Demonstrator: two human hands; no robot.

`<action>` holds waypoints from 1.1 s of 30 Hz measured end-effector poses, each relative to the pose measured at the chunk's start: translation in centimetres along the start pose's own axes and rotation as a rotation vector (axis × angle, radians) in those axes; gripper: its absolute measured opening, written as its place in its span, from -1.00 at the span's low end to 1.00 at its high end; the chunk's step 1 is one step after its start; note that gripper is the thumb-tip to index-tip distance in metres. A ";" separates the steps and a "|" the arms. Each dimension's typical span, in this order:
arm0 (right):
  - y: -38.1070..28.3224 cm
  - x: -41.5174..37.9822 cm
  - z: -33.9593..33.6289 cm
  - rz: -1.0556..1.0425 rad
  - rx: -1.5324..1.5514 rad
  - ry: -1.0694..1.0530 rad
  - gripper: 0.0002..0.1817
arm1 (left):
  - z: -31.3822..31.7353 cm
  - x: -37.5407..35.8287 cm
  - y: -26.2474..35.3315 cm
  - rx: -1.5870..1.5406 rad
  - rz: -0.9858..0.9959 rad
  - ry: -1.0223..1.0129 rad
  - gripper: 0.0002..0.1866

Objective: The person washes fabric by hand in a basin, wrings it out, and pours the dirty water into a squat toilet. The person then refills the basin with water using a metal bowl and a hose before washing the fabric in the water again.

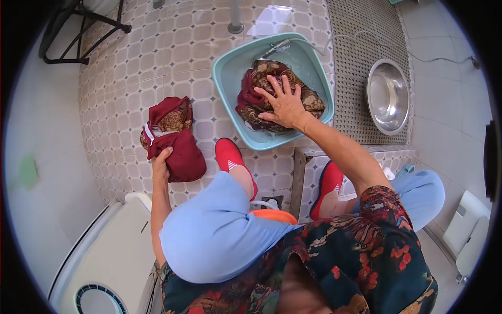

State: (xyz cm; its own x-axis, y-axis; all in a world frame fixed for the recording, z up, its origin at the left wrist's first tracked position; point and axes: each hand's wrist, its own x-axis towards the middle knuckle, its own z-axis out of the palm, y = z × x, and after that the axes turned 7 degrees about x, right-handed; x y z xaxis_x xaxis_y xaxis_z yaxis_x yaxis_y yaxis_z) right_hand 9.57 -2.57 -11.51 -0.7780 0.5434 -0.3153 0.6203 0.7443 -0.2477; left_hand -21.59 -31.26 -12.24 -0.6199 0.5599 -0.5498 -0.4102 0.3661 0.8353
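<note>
My left hand (162, 163) grips the lower edge of a dark red cloth item (180, 149), thumb on top and the other fingers tucked beneath it. This item also has a brown floral-patterned part and a white strip along an opening. With fingers spread wide, my right hand (285, 106) lies palm down on a wet bundle of brown patterned and dark red cloth (261, 78). The bundle sits in water in a light blue plastic basin (222, 97). A shower hose (300, 41) reaches over the basin's far rim, its metal end (272, 49) inside.
A steel bowl (388, 97) stands on a perforated mat (350, 78) at the right. Below it is a tiled step (314, 180). An orange stool (274, 215) shows between my legs. A white appliance (104, 256) is at lower left, a black-framed chair (83, 31) at upper left.
</note>
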 end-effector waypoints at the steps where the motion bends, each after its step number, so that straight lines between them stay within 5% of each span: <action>1: 0.4 0.2 0.3 0.013 0.031 -0.030 -0.14 | -0.5 0.4 -0.3 0.061 -0.004 0.000 -0.49; 8: 4.0 2.6 1.5 0.064 0.056 -0.210 -0.13 | -0.3 1.5 -0.7 0.324 0.041 0.122 -0.37; 16: 7.5 4.5 2.7 0.113 0.271 0.151 -0.22 | -0.4 1.4 -0.1 0.567 0.000 0.283 -0.11; 19: 8.1 4.3 2.3 0.170 0.541 0.275 -0.26 | 0.7 0.3 0.8 1.210 0.118 0.643 0.12; 20: 8.1 4.5 1.7 0.255 0.688 0.292 -0.26 | 2.3 -0.5 2.0 1.205 0.112 0.649 0.12; 22: 7.4 3.9 0.2 0.276 0.733 0.331 -0.36 | 5.5 -1.7 3.7 1.303 0.689 0.737 -0.01; 24: 7.4 3.1 -0.8 0.300 1.376 0.547 -0.50 | 10.0 -2.7 5.8 1.169 0.849 0.463 -0.19; 26: 5.3 1.5 -4.2 0.342 1.609 0.638 -0.59 | 13.1 -1.9 5.7 0.802 0.442 -0.181 -0.34; 28: 3.8 -0.2 -7.2 0.307 1.561 0.744 -0.61 | 19.6 -1.1 5.7 0.314 0.159 -0.451 -0.41; 30: 1.4 -1.8 -9.5 0.324 1.600 0.748 -0.62 | 24.8 -0.6 5.3 0.045 -0.057 -0.486 -0.39; 31: 0.4 -2.2 -9.9 0.322 1.498 0.714 -0.63 | 26.7 -0.3 6.0 0.038 -0.053 -0.499 -0.39; 33: -2.3 -2.4 -10.9 0.263 1.216 0.682 -0.62 | 29.7 0.6 7.7 -0.301 -0.377 -0.461 -0.41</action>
State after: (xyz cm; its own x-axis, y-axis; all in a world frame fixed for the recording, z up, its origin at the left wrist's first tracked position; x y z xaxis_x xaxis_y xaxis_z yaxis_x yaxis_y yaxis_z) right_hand 8.97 -1.37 -0.22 -0.3065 0.9497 -0.0645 0.1788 -0.0091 -0.9838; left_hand -5.24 -6.08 -6.08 -0.0757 0.7190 -0.6908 -0.7529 0.4130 0.5124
